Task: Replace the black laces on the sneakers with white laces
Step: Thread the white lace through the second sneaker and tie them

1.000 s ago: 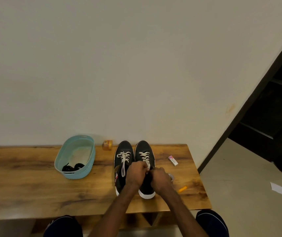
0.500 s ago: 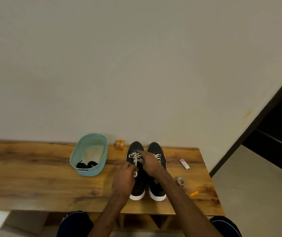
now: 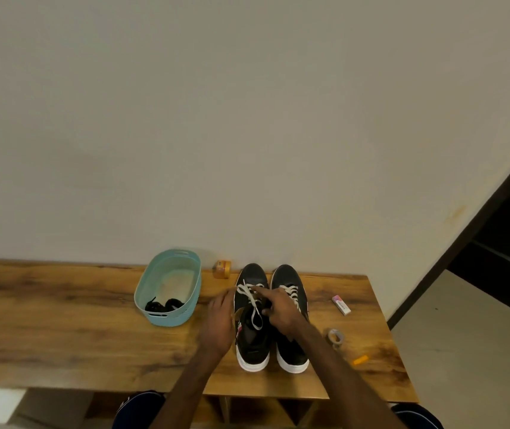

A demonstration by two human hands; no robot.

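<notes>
The right hand [image 3: 278, 308] lies on the white lace [image 3: 252, 300] of the left sneaker [image 3: 253, 274]; if its fingers pinch it, I cannot tell. The left hand [image 3: 219, 323], fingers relaxed, touches this sneaker's side.

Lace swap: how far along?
Done: black laces sit in the teal basket; the right sneaker shows white lacing. In hand: left hand and right hand are at the left sneaker, whose white lace hangs loose. Left: likely tying it.
</notes>
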